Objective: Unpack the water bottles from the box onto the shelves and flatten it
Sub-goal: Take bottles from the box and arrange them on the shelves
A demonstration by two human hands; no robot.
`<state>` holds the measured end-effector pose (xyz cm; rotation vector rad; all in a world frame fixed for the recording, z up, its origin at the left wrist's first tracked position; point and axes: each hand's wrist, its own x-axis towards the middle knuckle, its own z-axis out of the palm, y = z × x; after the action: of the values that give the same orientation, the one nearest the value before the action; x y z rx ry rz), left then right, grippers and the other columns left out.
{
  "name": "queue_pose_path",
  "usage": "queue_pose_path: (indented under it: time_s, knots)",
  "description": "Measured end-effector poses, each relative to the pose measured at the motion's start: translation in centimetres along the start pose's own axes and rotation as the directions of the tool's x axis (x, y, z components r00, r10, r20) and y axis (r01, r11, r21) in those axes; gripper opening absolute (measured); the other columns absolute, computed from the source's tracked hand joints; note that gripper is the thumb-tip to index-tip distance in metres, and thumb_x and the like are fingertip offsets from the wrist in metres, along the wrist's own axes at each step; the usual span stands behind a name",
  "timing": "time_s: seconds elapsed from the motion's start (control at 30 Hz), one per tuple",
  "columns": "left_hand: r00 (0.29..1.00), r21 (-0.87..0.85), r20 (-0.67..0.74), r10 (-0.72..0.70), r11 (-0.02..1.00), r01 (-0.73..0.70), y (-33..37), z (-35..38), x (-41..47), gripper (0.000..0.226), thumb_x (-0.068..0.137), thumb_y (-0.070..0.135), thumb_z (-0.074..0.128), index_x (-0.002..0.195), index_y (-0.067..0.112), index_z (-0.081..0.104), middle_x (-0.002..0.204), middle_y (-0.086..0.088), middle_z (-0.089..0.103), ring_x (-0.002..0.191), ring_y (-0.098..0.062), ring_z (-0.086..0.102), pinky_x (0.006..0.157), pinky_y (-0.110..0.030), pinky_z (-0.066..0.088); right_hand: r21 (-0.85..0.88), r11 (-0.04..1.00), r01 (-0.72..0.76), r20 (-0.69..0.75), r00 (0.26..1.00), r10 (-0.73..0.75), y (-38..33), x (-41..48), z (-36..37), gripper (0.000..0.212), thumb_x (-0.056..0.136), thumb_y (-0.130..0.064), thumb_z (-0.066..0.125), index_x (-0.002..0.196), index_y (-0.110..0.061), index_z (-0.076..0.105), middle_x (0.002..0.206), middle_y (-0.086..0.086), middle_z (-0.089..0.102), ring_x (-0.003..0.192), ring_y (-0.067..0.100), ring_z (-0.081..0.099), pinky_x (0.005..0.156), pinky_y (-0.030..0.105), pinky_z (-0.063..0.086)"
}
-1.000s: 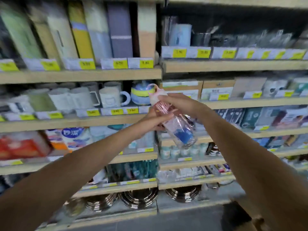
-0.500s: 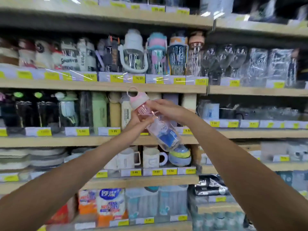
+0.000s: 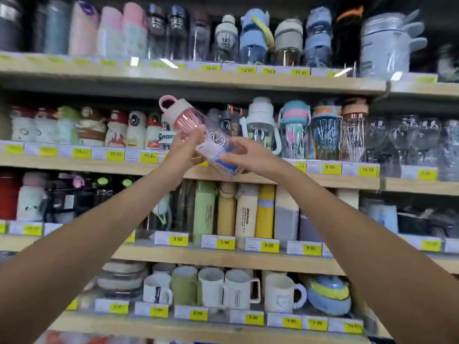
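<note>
A clear water bottle (image 3: 196,134) with a pink looped cap and a blue label near its base is tilted in the air, cap up and to the left. My left hand (image 3: 185,151) grips its middle from below. My right hand (image 3: 244,155) holds its lower end, fingers curled round the base. Both hold it in front of the second shelf (image 3: 273,178) from the top, which carries a row of water bottles (image 3: 295,127). The box is out of view.
Wooden shelves with yellow price tags fill the view. The top shelf (image 3: 223,78) holds more bottles and flasks. Below stand slim flasks (image 3: 246,214), and lower down mugs (image 3: 236,289) and bowls. Wine glasses (image 3: 402,140) stand at the right of the bottle shelf.
My view has tilted upward, bringing higher shelves into sight. Both hands have lifted the bottle up to the level of the bottle shelf, and my right hand now holds nearer its base.
</note>
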<state>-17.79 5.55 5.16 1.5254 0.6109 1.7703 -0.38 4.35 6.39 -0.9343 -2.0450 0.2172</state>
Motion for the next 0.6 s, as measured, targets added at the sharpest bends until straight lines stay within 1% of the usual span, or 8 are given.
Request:
queue_pose_path:
  time_s: [0.07, 0.13, 0.23, 0.3, 0.4, 0.47, 0.53, 0.6]
  knots:
    - [0.998, -0.085, 0.065, -0.027, 0.996, 0.033, 0.4, -0.8, 0.8, 0.041, 0.097, 0.035, 0.048, 0.128, 0.009, 0.046, 0.115, -0.010, 0.058, 0.100, -0.022, 0.057, 0.090, -0.034, 0.047, -0.047, 0.997, 0.064, -0.094, 0.993, -0.069, -0.3, 2.3, 0.9, 0.041, 0.083, -0.031, 0.070, 0.112, -0.004, 0.058, 0.113, 0.018, 0.062, 0.086, 0.012, 0.055, 0.074, 0.026, 0.043]
    - [0.992, -0.108, 0.103, -0.070, 0.991, 0.081, 0.3, -0.8, 1.1, 0.052, 0.096, 0.033, 0.049, 0.138, 0.004, 0.037, 0.114, -0.011, 0.058, 0.089, -0.019, 0.060, 0.079, -0.029, 0.049, -0.076, 0.991, 0.114, -0.129, 0.984, -0.123, -0.6, 3.9, 1.2, 0.041, 0.081, -0.030, 0.072, 0.113, -0.007, 0.059, 0.112, 0.010, 0.064, 0.097, 0.015, 0.059, 0.083, 0.024, 0.044]
    - [0.998, -0.118, 0.027, -0.050, 0.992, 0.053, 0.0, -1.4, 2.5, 0.064, 0.093, 0.027, 0.058, 0.143, 0.002, 0.026, 0.113, -0.014, 0.059, 0.074, -0.016, 0.063, 0.067, -0.028, 0.054, -0.060, 0.984, 0.168, -0.117, 0.978, -0.174, -1.0, 6.2, 1.9, 0.052, 0.079, -0.031, 0.074, 0.125, -0.016, 0.055, 0.117, -0.005, 0.060, 0.108, 0.008, 0.056, 0.092, 0.023, 0.043]
    - [0.999, -0.123, -0.042, -0.010, 0.992, 0.005, 0.0, -1.9, 4.1, 0.070, 0.091, 0.024, 0.061, 0.143, 0.003, 0.020, 0.123, -0.016, 0.059, 0.087, -0.021, 0.066, 0.079, -0.035, 0.056, -0.095, 0.980, 0.173, -0.124, 0.975, -0.184, -0.9, 7.7, 2.2, 0.062, 0.081, -0.036, 0.071, 0.136, -0.019, 0.048, 0.128, -0.006, 0.056, 0.112, 0.004, 0.051, 0.092, 0.019, 0.038]
    - [0.977, 0.078, -0.190, 0.100, 0.993, -0.087, -0.3, -2.5, 6.5, 0.080, 0.085, 0.028, 0.068, 0.140, 0.011, 0.012, 0.139, -0.009, 0.047, 0.114, -0.022, 0.057, 0.099, -0.039, 0.047, -0.224, 0.958, 0.177, -0.185, 0.958, -0.220, -0.3, 9.6, 2.6, 0.053, 0.088, -0.034, 0.061, 0.137, -0.017, 0.047, 0.135, 0.001, 0.052, 0.120, 0.013, 0.049, 0.096, 0.022, 0.036]
    - [0.927, 0.279, -0.257, 0.274, 0.939, -0.200, -0.7, -2.9, 7.9, 0.085, 0.082, 0.029, 0.071, 0.139, 0.011, 0.010, 0.138, -0.002, 0.041, 0.117, -0.014, 0.049, 0.097, -0.027, 0.041, -0.344, 0.923, 0.170, -0.264, 0.926, -0.269, 0.5, 10.4, 2.6, 0.043, 0.092, -0.027, 0.054, 0.133, -0.013, 0.050, 0.133, 0.008, 0.053, 0.123, 0.021, 0.048, 0.100, 0.030, 0.037]
    - [0.876, 0.406, -0.220, 0.429, 0.857, -0.318, -1.0, -3.5, 9.3, 0.085, 0.080, 0.025, 0.072, 0.138, 0.010, 0.013, 0.131, 0.000, 0.041, 0.116, -0.012, 0.048, 0.094, -0.024, 0.041, -0.456, 0.880, 0.131, -0.337, 0.890, -0.307, 1.5, 10.9, 2.3, 0.039, 0.092, -0.022, 0.049, 0.128, -0.009, 0.053, 0.128, 0.011, 0.053, 0.122, 0.026, 0.046, 0.099, 0.037, 0.040]
    - [0.878, 0.511, -0.145, 0.456, 0.794, -0.328, -1.2, -3.9, 10.8, 0.085, 0.079, 0.027, 0.073, 0.138, 0.011, 0.013, 0.131, -0.001, 0.042, 0.118, -0.015, 0.048, 0.095, -0.028, 0.041, -0.557, 0.827, 0.078, -0.387, 0.856, -0.342, 2.4, 10.9, 1.9, 0.034, 0.090, -0.019, 0.047, 0.121, -0.008, 0.054, 0.123, 0.012, 0.052, 0.116, 0.030, 0.045, 0.091, 0.039, 0.043]
